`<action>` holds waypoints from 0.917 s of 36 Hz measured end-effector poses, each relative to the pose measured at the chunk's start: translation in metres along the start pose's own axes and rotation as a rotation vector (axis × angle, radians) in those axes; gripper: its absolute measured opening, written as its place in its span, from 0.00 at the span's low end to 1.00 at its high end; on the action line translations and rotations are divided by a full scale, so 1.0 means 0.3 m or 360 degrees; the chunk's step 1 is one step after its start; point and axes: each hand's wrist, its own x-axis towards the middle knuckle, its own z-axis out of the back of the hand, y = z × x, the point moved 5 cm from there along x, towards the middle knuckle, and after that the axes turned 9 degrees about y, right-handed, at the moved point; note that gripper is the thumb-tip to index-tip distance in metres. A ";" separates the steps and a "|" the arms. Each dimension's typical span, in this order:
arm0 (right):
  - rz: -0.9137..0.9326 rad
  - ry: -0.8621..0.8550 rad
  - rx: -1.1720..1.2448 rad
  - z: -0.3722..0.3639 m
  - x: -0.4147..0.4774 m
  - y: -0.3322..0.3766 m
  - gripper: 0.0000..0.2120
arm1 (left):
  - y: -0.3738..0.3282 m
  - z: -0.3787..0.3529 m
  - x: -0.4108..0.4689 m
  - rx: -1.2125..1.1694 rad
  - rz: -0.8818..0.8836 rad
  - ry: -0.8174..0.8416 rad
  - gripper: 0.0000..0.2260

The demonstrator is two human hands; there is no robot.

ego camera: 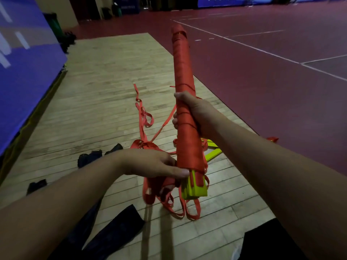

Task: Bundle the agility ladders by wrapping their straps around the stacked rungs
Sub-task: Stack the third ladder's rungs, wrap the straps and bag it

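Clamped round the middle of the bundle [183, 72], the right hand [196, 113] holds it up off the floor [103, 87], tilted away from the person with the far end highest. Down at the near end the left hand [150, 164] lays its thumb flat against the wrapping; its fingers are blurred among the red loops, but they seem to curl round the strap [195, 209] there. Most of the job looks done: red webbing covers the stack almost from tip to tail in close turns, and only the yellow ends of the rungs [195, 190] poke out at the bottom. What is left is the slack. A good deal of strap hangs in loops under the left hand, and more trails off in a tangle across the boards beyond. To my eye that all has to be wound on and the end tucked or tied before this one can be called bundled. A few more yellow rungs [213, 152] lie on the floor behind the right wrist, so another ladder may be waiting. Dark cloths [90, 156] lie scattered to the left.
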 end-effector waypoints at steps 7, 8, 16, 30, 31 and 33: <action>0.0324 -0.0432 -0.0317 0.067 0.028 0.023 0.16 | -0.005 0.007 0.035 -0.0158 -0.0044 -0.0201 0.28; 0.0362 -0.0502 -0.0338 0.071 0.028 0.026 0.19 | -0.005 0.008 0.049 -0.0088 -0.0039 -0.0324 0.24; 0.0472 -0.0077 0.0379 0.014 0.004 0.122 0.18 | -0.076 0.017 -0.007 -0.0868 -0.0731 -0.0191 0.32; -0.0015 0.0107 0.0221 0.037 0.000 0.049 0.14 | -0.057 -0.009 -0.037 -0.0229 -0.0145 -0.0132 0.22; 0.0003 0.0021 0.0112 0.055 0.001 0.045 0.14 | -0.051 -0.007 -0.037 -0.0151 -0.0103 -0.0129 0.23; 0.0072 -0.0122 -0.0020 0.079 0.003 0.043 0.15 | -0.050 -0.008 -0.029 -0.0100 -0.0092 -0.0097 0.19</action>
